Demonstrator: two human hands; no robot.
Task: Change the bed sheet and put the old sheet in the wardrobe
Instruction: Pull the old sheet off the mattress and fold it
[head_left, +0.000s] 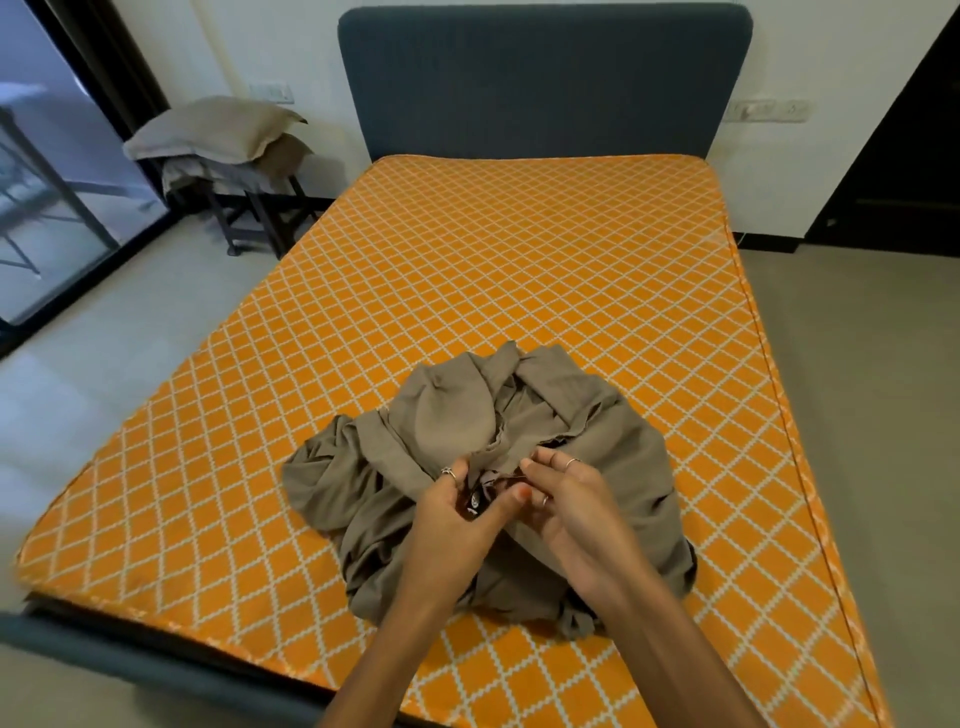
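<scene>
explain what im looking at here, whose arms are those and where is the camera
There is no machine here. The camera sits on a person's head and looks forward and down, so the two arms coming in from the bottom are that person's own. The left hand and the right hand meet over a crumpled brown sheet and pinch its fabric near a small dark tag. The sheet lies in a heap on a bare orange mattress with a white diamond pattern, in front of a dark headboard. To the left, pillows are stacked on a stool beside a glass door. I cannot tell from this picture whether this sheet is the old one or the fresh one.
</scene>
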